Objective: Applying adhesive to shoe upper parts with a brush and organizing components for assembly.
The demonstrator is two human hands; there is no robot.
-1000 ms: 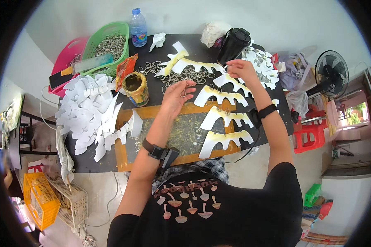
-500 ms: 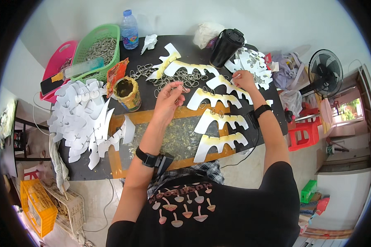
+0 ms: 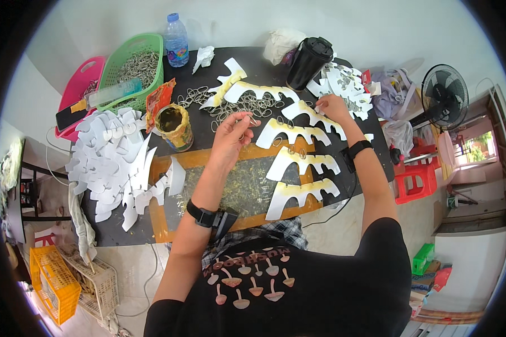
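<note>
My left hand (image 3: 234,135) is raised over the table with fingers pinched round a thin metal ring (image 3: 254,122). My right hand (image 3: 333,106) has its fingertips together at the upper edge of a white scalloped cutout (image 3: 298,111); what they grip is too small to make out. Nearer to me lie more such cutouts, one below another (image 3: 293,135), with yellow glue along their edges and metal rings on some. Behind my left hand is a loose heap of metal rings (image 3: 253,103), beside two more glued cutouts (image 3: 257,90).
A glue-smeared can (image 3: 177,137) stands left of my left hand, beside a pile of white cutouts (image 3: 104,163). Farther back are a green basket of rings (image 3: 154,53), a water bottle (image 3: 176,42) and a black tumbler (image 3: 308,67). Another cutout pile (image 3: 343,87) lies far right.
Both hands stay almost in place. The right fingertips have shifted slightly at the cutout's edge, and the whole view has moved a little.
</note>
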